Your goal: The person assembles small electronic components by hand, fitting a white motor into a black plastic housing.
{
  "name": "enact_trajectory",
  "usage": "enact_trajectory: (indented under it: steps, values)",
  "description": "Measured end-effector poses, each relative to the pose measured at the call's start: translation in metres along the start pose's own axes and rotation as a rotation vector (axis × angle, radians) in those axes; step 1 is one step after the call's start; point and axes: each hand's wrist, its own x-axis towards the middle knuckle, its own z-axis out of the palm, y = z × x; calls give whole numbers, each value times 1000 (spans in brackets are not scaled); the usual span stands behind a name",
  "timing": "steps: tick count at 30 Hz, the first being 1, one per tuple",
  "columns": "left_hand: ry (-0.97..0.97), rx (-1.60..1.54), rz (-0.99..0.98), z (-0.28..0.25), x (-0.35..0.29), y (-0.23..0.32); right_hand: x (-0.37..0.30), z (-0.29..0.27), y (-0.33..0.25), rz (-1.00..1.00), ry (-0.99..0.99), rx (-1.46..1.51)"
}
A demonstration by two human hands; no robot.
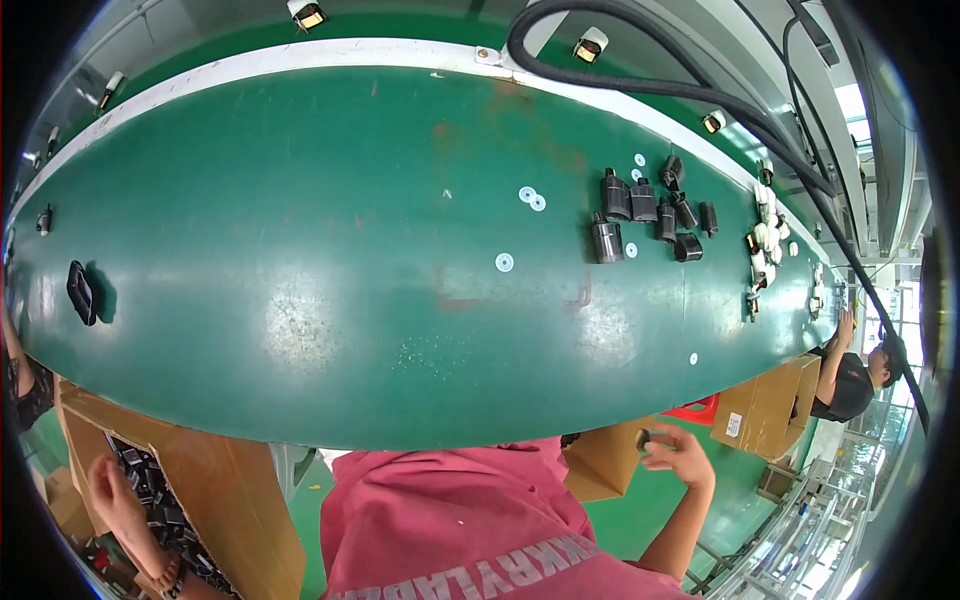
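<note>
My left hand [118, 505] is over a cardboard box [235, 500] at the lower left, filled with small black plastic parts [165, 500]. Its fingers are loosely bent, and nothing shows between them. On the other side of my body, my right hand [682, 458] pinches a small dark round piece [643, 440] between thumb and fingers. That hand is just off the near edge of the green table, beside a second cardboard box [600, 462]. What lies in that box is mostly hidden.
Several black bottle-shaped parts [607, 240] and white discs [504, 262] lie on the green table [330, 220]. A black tray-like piece [82, 293] lies at left, white parts [766, 238] at right. A thick black cable [690, 90] hangs overhead. Co-workers sit at both ends.
</note>
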Motion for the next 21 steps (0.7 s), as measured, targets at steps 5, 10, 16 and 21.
enact_trajectory:
  steps: [5,10,16,21]
  values:
    - [-286,24,-6,74,-10,-45,-7,-21,-84,382,293,-411]
    - [-375,-123,-9,88,-8,-75,20,-22,-245,-238,126,-395]
    - [-217,146,-80,69,11,-148,210,-38,-400,-813,418,-322]
    - [-23,126,207,78,-35,-14,324,-57,-457,-675,884,-780]
